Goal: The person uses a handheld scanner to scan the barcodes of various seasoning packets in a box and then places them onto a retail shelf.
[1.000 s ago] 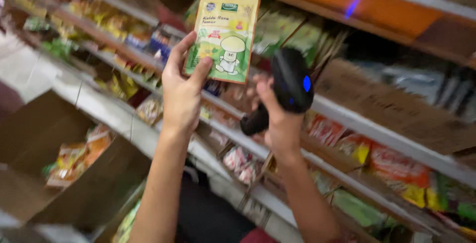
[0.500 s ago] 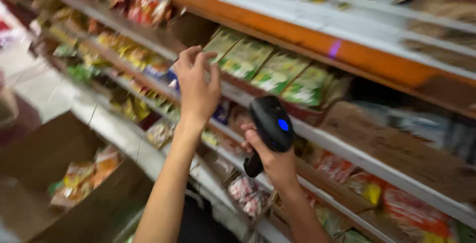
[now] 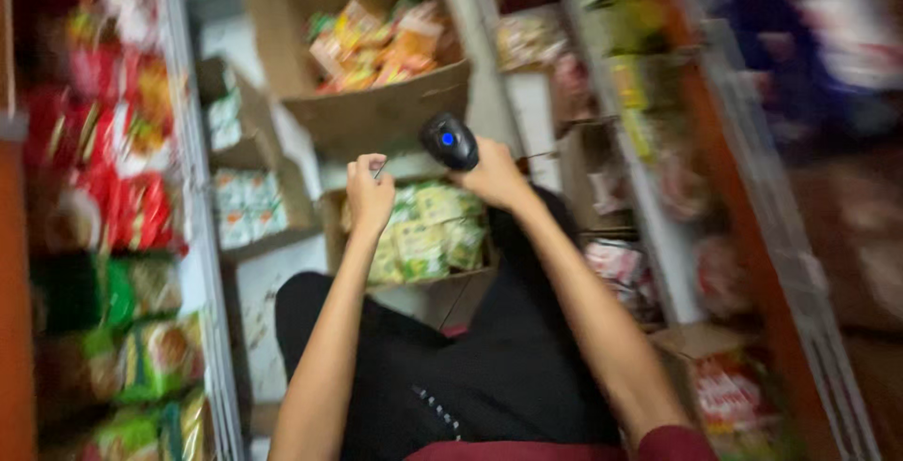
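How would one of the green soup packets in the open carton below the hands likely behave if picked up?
The green packets look like thin flat pouches, so probably light and floppy. They lie loosely heaped in the carton, so neighbours may slide.

Just one view, head-mounted, tipped steeply down the wearer's own front past both forearms to the left hand and right hand, close enough that arms and dark lap fill the bottom half. Aimed at the aisle floor, with open cardboard boxes straight ahead, a packet shelf hugging the left edge and more shelving slanting down the right. Pretty smeary toward the edges, no second view to overlap.
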